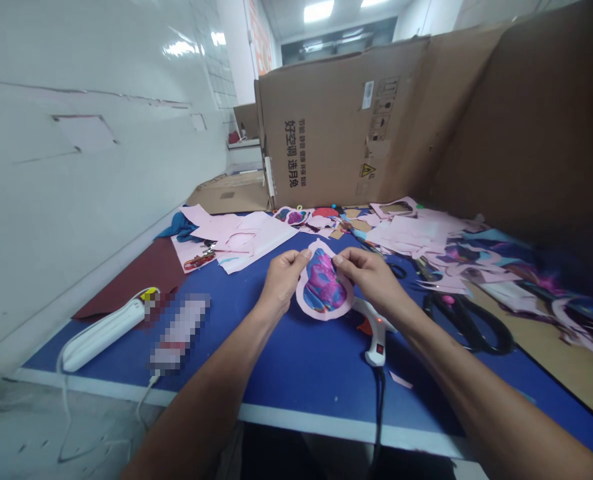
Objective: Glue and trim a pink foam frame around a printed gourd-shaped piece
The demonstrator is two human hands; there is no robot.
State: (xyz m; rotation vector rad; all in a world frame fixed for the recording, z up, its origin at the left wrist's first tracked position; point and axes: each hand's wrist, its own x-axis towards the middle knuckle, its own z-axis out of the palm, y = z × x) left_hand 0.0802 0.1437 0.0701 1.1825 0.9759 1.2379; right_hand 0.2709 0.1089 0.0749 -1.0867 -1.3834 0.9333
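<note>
Both hands hold up a pear-shaped pink paper cutout (323,287) with a blue and magenta pattern in its middle, above the blue table top (296,360). My left hand (282,280) pinches its upper left edge with thumb and fingers. On the other side my right hand (371,275) pinches the upper right edge. A white glue gun (375,333) lies on the table just under my right wrist, with a small red light on and its black cord running off the front edge.
Black scissors (469,320) lie to the right. Pink paper scraps (416,233) and patterned offcuts cover the far and right table. A white power strip (103,333) lies at the left. Large cardboard boxes (336,127) stand behind; a white wall runs along the left.
</note>
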